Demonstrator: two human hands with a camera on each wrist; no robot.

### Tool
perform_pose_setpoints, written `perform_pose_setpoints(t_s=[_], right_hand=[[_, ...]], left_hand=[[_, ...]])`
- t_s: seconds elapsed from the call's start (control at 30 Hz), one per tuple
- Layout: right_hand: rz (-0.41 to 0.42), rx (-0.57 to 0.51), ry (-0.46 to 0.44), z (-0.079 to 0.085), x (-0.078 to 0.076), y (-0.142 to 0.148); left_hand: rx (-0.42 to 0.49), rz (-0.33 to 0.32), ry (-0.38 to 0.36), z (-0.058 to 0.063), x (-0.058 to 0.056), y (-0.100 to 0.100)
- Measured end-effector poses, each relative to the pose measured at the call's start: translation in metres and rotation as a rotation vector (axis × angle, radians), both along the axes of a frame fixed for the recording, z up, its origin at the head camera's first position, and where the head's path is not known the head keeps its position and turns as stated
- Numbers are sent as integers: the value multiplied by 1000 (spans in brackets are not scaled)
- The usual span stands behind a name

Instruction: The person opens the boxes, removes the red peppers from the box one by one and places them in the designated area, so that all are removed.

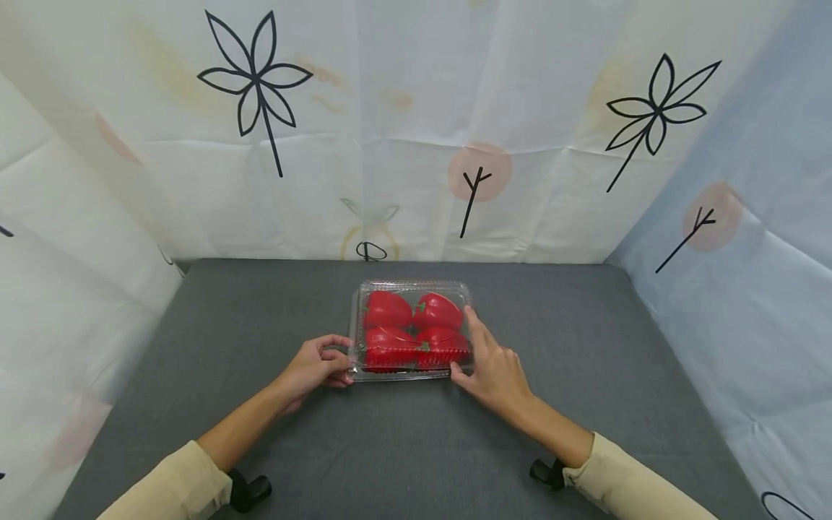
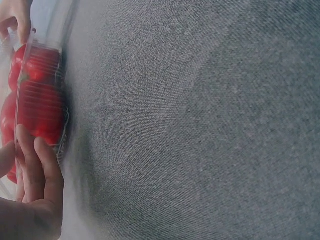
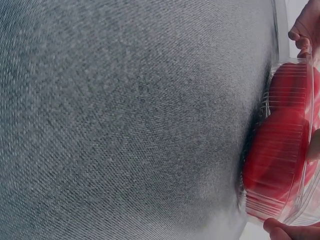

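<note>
A clear plastic clamshell box (image 1: 403, 376) lies on the grey cloth with several red bell peppers (image 1: 388, 309) inside, set in two rows. Its see-through lid covers them. At the box's left edge, my left hand (image 1: 315, 367) pinches the rim between thumb and fingers; the left wrist view shows those fingers (image 2: 47, 167) against the ribbed side wall. My right hand (image 1: 495, 372) grips the right front corner, thumb at the front edge and index finger stretched along the right side. In the right wrist view, the peppers (image 3: 277, 157) press close to the clear wall.
A grey cloth-covered table (image 1: 292, 303) spreads around the box on every side. Behind it hangs a pale curtain (image 1: 403, 87) with black leaf drawings, and similar sheets close off the left and right. Dark straps (image 1: 250, 492) sit at both wrists.
</note>
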State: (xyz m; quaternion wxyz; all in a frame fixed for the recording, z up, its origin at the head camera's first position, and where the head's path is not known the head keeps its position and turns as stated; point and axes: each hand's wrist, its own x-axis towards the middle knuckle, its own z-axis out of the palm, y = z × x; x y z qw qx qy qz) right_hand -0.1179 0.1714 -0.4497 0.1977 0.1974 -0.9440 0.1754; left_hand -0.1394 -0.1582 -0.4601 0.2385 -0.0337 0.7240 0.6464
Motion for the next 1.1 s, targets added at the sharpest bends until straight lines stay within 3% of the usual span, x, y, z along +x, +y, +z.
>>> perform_pose_setpoints(t_s=[0.4, 0.7, 1.1], right_hand=[[70, 9, -8, 4, -1, 5], [92, 19, 17, 5, -2, 7], [133, 23, 107, -3, 3, 19]], left_hand=[[-58, 19, 23, 1, -5, 4], [-24, -9, 45, 6, -6, 5], [-38, -14, 85, 3, -10, -5]])
